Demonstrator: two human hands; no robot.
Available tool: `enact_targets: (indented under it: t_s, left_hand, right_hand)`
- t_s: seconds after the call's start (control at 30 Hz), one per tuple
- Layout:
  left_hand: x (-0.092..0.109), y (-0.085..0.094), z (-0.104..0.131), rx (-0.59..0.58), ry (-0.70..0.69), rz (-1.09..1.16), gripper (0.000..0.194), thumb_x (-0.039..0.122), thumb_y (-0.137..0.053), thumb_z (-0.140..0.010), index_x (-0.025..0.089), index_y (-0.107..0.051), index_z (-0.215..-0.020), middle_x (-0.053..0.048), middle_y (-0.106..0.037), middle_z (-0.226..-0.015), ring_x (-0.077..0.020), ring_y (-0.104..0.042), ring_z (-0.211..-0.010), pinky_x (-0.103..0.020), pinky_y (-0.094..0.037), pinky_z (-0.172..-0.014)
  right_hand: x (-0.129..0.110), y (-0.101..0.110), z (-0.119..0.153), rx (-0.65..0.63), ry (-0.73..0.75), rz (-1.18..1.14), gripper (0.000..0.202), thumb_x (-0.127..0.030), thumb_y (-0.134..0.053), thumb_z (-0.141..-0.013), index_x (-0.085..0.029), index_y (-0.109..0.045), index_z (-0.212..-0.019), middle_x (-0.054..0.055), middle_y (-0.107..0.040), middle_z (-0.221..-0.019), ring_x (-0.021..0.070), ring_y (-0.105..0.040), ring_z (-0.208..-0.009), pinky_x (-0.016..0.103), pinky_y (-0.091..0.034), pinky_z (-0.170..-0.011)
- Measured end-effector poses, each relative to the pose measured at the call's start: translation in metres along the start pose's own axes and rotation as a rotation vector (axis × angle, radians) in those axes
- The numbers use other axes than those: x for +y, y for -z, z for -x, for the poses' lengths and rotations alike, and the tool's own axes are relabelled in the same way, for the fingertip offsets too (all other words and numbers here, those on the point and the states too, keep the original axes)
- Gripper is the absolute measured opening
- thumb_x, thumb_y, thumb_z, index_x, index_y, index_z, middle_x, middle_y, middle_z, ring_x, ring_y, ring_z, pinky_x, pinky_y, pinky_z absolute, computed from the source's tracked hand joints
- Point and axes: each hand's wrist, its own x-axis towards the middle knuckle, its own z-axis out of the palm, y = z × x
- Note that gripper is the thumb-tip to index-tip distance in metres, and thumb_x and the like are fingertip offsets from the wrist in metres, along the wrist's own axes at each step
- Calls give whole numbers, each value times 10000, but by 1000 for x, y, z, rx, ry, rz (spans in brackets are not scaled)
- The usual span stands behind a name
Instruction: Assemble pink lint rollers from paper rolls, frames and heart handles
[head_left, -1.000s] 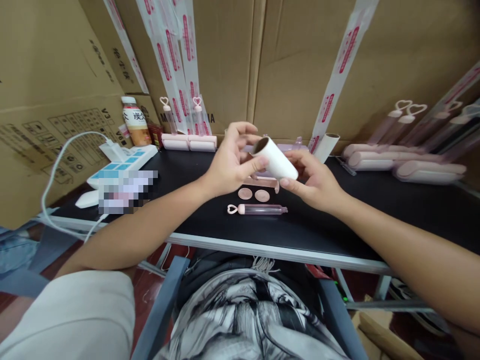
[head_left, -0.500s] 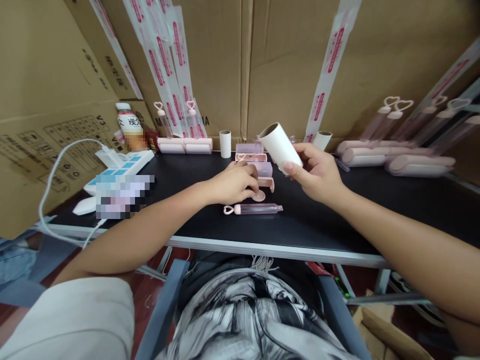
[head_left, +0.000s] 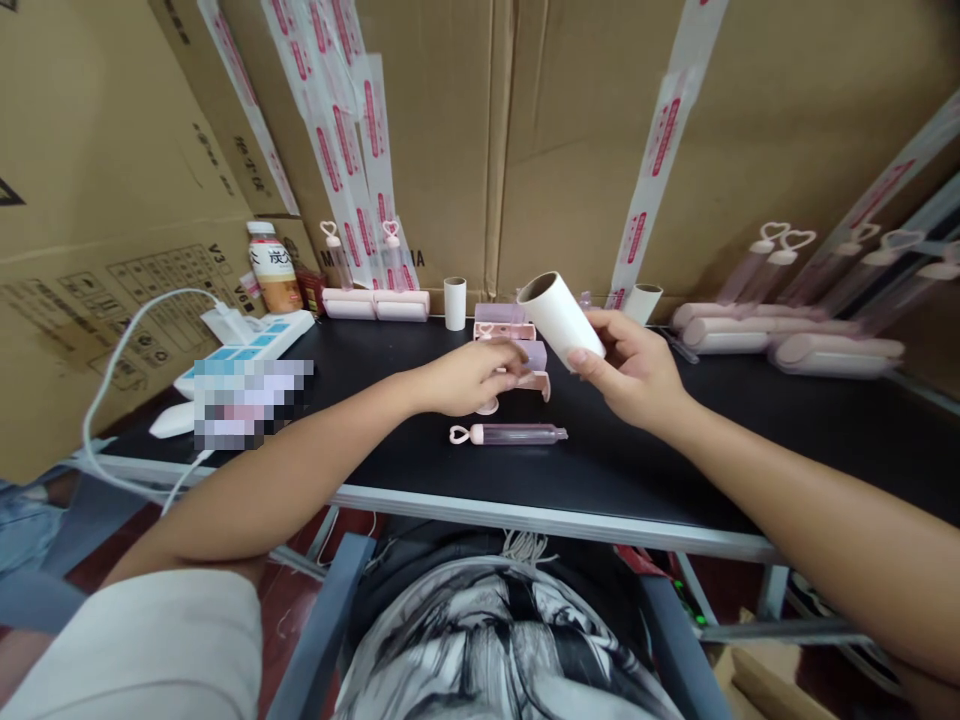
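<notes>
My right hand (head_left: 634, 365) grips a white lint roller refill (head_left: 562, 322), tilted and raised above the table, its hollow end facing up and left. My left hand (head_left: 476, 375) is over the small pink parts, thumb and fingers apart. Its fingertips are at a curved pink cover (head_left: 537, 384); contact is unclear. Under its palm edge lies a round pink cap (head_left: 487, 406), partly hidden. Nearer me, a clear purple handle (head_left: 517, 434) with a heart-shaped loop lies flat. Behind the left hand are purple cases (head_left: 501, 314) and a pink piece (head_left: 517, 331).
White refills (head_left: 454, 304) (head_left: 643, 302) stand at the back. Assembled pink lint rollers (head_left: 375, 304) lie back left, with more rollers (head_left: 836, 355) at right. A power strip (head_left: 244, 350) with a cable, a blurred item and a bottle (head_left: 274, 268) are at left. Cardboard (head_left: 570, 150) walls the rear.
The round cap has shifted left on the table. My left hand has moved off it towards the curved cover, its fingers more extended. My right hand keeps the refill at nearly the same tilt.
</notes>
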Motion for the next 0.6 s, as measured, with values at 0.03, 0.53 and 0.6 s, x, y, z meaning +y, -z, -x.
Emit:
enact_targets:
  t_s: [0.03, 0.53, 0.6]
  left_hand:
    - [-1, 3, 1, 45, 28, 77, 172, 314, -541, -1012, 189, -631, -933, -111, -726, -1167, -229, -682, -1098, -403, -529, -1006]
    - [-2, 25, -3, 451, 126, 609, 617, 790, -666, -850, 225, -588, -1087, -2, -627, -817, -122, -588, -650, -276, -484, -593]
    - [-2, 23, -4, 504, 133, 617, 637, 791, -739, -784, 220, -541, -987, 1, -646, -808, -117, -602, -639, -264, -471, -570]
  right_hand:
    - [0, 0, 0, 4, -2, -1, 502, -633, -693, -932, -236, -667, -1239, 79, -740, -1018, 229, -670, -791, 355, -553, -648]
    - [-2, -1, -2, -236, 111, 141, 412, -490, -687, -959, -184, -693, -1235, 89, -761, -1070, 226, -671, -828, 330, -512, -701]
    - [-2, -1, -2, -244, 105, 132, 421, -491, -693, -956, -175, -693, -1234, 78, -756, -1016, 209, -655, -779, 317, -503, -676]
